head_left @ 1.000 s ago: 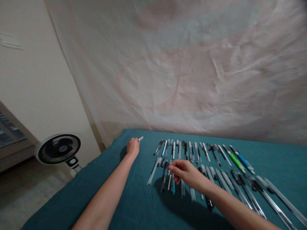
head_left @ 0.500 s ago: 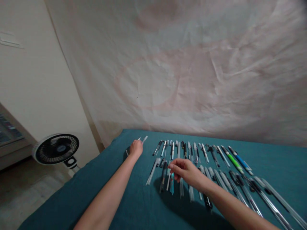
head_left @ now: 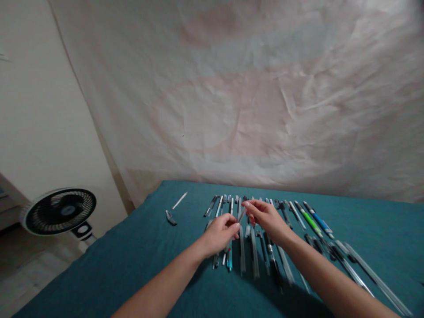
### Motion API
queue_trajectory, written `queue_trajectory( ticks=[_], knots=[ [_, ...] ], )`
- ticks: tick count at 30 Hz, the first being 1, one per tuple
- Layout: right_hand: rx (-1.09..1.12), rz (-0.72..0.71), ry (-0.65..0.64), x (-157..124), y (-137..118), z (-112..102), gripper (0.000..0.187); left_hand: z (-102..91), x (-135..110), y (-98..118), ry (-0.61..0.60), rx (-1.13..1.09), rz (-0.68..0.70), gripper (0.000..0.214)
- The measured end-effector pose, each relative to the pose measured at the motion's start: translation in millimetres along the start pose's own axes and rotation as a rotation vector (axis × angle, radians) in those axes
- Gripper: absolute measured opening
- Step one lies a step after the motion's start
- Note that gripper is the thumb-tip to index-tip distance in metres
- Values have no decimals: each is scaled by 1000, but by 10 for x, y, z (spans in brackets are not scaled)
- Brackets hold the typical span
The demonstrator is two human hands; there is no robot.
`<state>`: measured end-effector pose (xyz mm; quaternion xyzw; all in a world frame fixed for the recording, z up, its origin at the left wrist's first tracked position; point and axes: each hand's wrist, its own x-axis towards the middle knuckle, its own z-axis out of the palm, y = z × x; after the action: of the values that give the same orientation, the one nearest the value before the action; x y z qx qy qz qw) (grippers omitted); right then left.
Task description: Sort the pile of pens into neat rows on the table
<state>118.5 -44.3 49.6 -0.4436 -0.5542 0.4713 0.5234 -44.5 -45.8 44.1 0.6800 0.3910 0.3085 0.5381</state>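
Two rows with several pens [head_left: 265, 212] lie across a teal cloth-covered table [head_left: 139, 256]. My left hand [head_left: 220, 232] and my right hand [head_left: 265, 216] meet above the left part of the rows. Both pinch a slim clear pen [head_left: 242, 215], the left hand at its lower end and the right hand at its upper end. The pen is tilted and lifted off the cloth. Further left, a thin white pen part [head_left: 179, 200] and a small dark cap [head_left: 170, 217] lie apart on the cloth, away from both hands.
A black and white desk fan [head_left: 58, 213] stands on the floor beyond the table's left edge. A crumpled pale sheet [head_left: 251, 101] hangs behind the table. Green [head_left: 310, 218] and blue [head_left: 319, 217] pens lie in the far row at right.
My left hand let go of the white part at the far left and came right to the rows. My right hand lifted a clear pen, and both hands now hold it. The camera turned slightly.
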Motion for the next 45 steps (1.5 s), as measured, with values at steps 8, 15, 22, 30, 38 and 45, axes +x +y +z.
queue_trajectory(
  ticks=[8,15,22,30,38,45],
  knots=[
    [-42,4,-178,-94,10,135,40,22,-40,37,-43,-475,-207,33],
    [-90,40,-184,-91,68,156,42,20,-34,4,-70,-500,-213,31],
    [-84,48,-153,-109,72,178,38,24,-51,-6,-40,-386,-210,39],
    [-77,80,-127,-124,50,186,36,27,-74,-13,7,-279,-190,41],
    [-67,92,-110,-134,68,199,33,33,-87,-13,14,-294,-211,40],
    [-114,66,-99,-126,71,177,33,45,-101,-60,-5,-277,-214,43]
  ],
)
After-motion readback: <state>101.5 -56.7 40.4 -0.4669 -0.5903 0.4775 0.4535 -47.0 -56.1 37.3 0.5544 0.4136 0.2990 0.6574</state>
